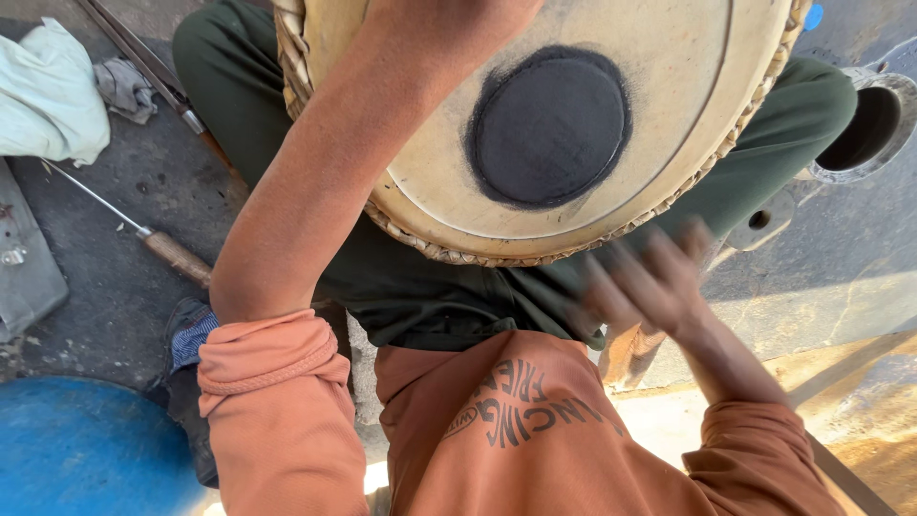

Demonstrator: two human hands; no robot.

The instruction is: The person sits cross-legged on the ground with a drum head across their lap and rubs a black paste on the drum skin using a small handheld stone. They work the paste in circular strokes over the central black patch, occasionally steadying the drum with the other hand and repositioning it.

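The drum (pixel 549 129) rests tilted on the person's lap, the left hand (pixel 449 19) on its skin with fingers out of frame — grip untellable — while the blurred right hand (pixel 650 282), fingers loosely spread, hangs below the rim — a hard knock there might slide it off.

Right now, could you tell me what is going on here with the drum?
A person in an orange top sits on the ground with a hand drum resting across their lap, its pale skin and black centre patch facing up. The left hand reaches over the drum's far edge, mostly out of view. The right hand is blurred with motion just off the near rim, fingers open. A wooden-handled tool and a pale cloth lie on the ground alongside.
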